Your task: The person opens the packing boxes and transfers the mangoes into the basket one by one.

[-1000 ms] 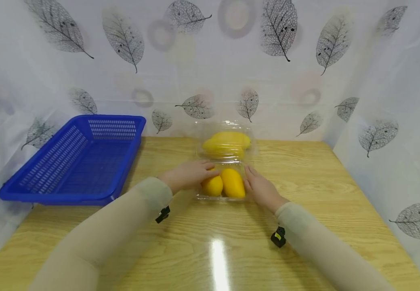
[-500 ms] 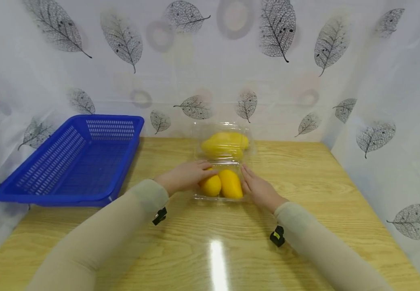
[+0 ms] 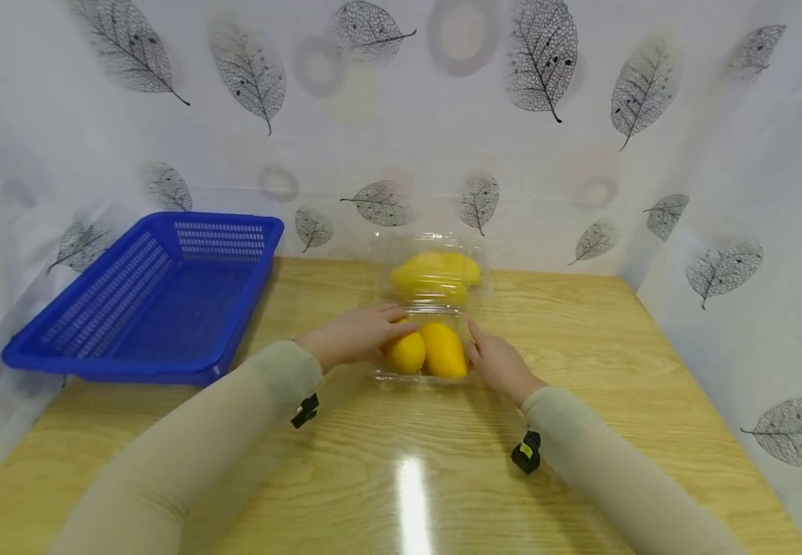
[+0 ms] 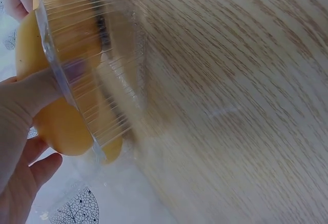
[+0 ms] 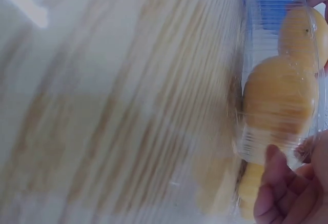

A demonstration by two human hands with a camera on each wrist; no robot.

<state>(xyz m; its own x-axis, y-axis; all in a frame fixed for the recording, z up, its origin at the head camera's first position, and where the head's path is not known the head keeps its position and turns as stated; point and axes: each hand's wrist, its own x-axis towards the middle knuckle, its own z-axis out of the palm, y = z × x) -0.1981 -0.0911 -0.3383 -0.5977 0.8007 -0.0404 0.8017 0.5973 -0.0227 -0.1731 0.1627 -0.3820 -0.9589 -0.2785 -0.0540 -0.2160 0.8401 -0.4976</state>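
Observation:
A clear plastic clamshell box (image 3: 436,379) stands with its lid open toward the back. Two orange-yellow mangoes lie side by side in its front half, a left mango (image 3: 408,354) and a right mango (image 3: 445,351). My left hand (image 3: 354,337) grips the left mango, with the thumb (image 4: 43,88) reaching inside the box wall and the fingers on its other side. Against the box's right side, my right hand (image 3: 501,364) holds the wall, its fingertips (image 5: 274,165) curled by the ribbed plastic. Paler yellow mangoes (image 3: 436,276) show through the clear plastic farther back.
To the left stands a blue slatted plastic basket (image 3: 213,370). The wooden table (image 3: 345,462) ends at a leaf-patterned white curtain (image 3: 415,139), which also hangs along both sides. A black wrist camera (image 3: 527,453) hangs beneath the right sleeve.
The head view shifts a little. Both hands stay nearly in place at the box, the right fingertips bending slightly inward. The mangoes and basket have not moved.

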